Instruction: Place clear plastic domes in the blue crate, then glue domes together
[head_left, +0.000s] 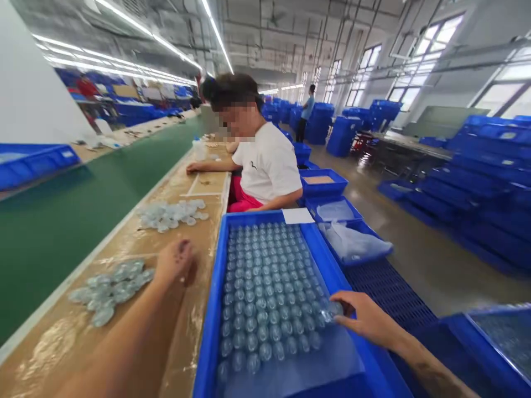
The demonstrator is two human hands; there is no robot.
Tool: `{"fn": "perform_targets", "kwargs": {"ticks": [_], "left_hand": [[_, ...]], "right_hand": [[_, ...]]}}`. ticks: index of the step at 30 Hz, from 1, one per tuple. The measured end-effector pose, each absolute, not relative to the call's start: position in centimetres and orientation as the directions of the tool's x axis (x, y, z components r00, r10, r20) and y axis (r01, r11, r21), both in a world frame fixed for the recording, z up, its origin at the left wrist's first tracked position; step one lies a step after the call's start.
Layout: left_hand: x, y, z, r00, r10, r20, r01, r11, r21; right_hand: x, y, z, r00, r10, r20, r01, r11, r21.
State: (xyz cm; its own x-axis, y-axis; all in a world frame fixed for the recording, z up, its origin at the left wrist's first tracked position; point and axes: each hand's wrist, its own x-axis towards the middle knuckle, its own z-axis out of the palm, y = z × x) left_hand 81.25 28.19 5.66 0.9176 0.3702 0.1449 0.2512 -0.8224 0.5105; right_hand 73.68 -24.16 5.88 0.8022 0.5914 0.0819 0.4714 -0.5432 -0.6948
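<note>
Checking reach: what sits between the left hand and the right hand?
In the head view, between the left hand and the right hand lie the wall of a blue crate and rows of clear rounded capsules inside it.

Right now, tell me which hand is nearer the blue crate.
Right: the right hand reaches inside the blue crate; the left hand is outside it, above the workbench.

Right hand (pixel 365 319) touches seemingly plastic domes (pixel 265 293).

Glossy clear capsules (pixel 261 309) in a matt blue plastic crate (pixel 209 331), on a scuffed tan cardboard bench top (pixel 182 354).
</note>
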Motion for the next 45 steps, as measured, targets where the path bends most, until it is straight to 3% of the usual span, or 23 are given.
{"fn": "perform_targets", "kwargs": {"ticks": [3,6,10,14,24,31,40,45], "left_hand": [[79.0,27.0,7.4,0.890,0.448,0.079,0.285,-0.684,0.672],[75.5,22.4,10.0,0.916,0.402,0.012,0.202,-0.485,0.851],[71.6,13.4,10.8,0.998,0.030,-0.059,0.066,-0.363,0.929],[70.1,4.8,8.0,0.957,-0.263,-0.124,-0.057,-0.588,0.807],[69.7,-6.2,2.1,0.863,-0.446,-0.239,-0.283,-0.817,0.502],[68.6,-7.0,1.5,0.862,-0.426,-0.274,-0.333,-0.884,0.328],[68.7,-6.6,0.7,0.871,-0.438,-0.220,-0.356,-0.874,0.329],[67.3,-4.4,2.2,0.885,-0.457,-0.089,-0.396,-0.839,0.374]], "right_hand": [[73.5,-23.7,7.1,0.799,0.598,-0.062,0.521,-0.740,-0.426],[72.4,-23.5,7.3,0.780,0.610,-0.143,0.580,-0.789,-0.202],[71.3,-23.3,6.4,0.704,0.674,-0.223,0.689,-0.724,-0.010],[71.3,-23.0,5.4,0.666,0.718,-0.202,0.745,-0.653,0.133],[71.9,-23.2,4.4,0.590,0.799,-0.118,0.806,-0.574,0.143],[72.0,-22.8,2.0,0.566,0.817,-0.109,0.821,-0.547,0.162],[72.0,-22.4,1.6,0.567,0.816,-0.109,0.817,-0.541,0.201],[72.3,-24.8,-1.6,0.496,0.867,-0.056,0.854,-0.475,0.213]]}}
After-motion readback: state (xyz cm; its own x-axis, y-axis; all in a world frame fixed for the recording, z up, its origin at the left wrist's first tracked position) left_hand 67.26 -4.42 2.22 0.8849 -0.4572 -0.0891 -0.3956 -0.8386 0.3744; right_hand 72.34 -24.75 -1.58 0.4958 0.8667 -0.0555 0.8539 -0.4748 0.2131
